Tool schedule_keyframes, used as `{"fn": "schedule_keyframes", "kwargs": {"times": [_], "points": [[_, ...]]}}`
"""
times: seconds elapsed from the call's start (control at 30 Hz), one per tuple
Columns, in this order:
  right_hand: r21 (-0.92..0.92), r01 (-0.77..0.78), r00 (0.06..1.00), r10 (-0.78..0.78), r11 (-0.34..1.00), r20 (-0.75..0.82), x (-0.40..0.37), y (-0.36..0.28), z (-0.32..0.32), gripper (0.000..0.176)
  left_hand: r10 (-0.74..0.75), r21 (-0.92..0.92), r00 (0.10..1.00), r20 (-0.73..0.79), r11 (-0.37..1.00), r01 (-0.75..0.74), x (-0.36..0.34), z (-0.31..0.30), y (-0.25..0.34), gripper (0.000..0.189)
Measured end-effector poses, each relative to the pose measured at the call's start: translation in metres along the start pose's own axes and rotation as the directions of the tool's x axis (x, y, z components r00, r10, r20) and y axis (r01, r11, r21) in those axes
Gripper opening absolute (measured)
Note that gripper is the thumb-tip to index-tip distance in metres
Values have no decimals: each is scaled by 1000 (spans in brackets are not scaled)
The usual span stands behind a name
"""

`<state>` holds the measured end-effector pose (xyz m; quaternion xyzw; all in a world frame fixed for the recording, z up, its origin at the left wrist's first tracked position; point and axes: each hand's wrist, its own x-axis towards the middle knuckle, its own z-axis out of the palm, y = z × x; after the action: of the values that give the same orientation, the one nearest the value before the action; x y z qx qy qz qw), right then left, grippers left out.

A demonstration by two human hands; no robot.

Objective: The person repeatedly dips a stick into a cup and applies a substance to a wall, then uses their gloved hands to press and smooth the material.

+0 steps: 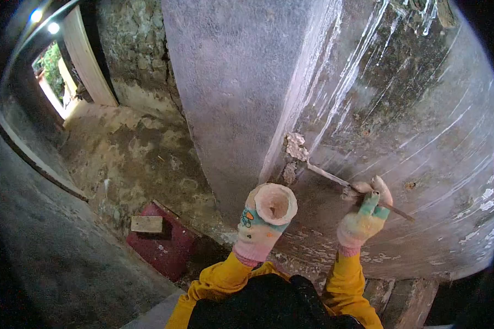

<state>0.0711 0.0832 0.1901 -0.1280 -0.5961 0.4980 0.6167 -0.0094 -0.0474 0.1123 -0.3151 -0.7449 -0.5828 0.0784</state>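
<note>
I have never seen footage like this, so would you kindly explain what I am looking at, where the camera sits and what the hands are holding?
There is no machine here. The single picture comes from a camera worn on a person's head, looking forward and down, and its wide lens bends the edges. The two gloved hands with yellow sleeves are that person's own.

The left hand grips a small round cup, with its open mouth turned toward the camera. The right hand holds a thin flat blade. The blade's far end reaches a patch of pale filler on the corner edge of a grey, streaked wall.

Below on the left, a red board lies on the rough floor with a wooden block on it. A bright doorway shows at the upper left.
</note>
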Motion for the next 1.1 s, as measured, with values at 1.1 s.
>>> {"fn": "schedule_keyframes", "kwargs": {"times": [1.1], "points": [[57, 91, 973, -101, 994, 210, 17, 14, 0, 24, -116, -139, 991, -73, 985, 105, -14, 18, -3, 51]]}}
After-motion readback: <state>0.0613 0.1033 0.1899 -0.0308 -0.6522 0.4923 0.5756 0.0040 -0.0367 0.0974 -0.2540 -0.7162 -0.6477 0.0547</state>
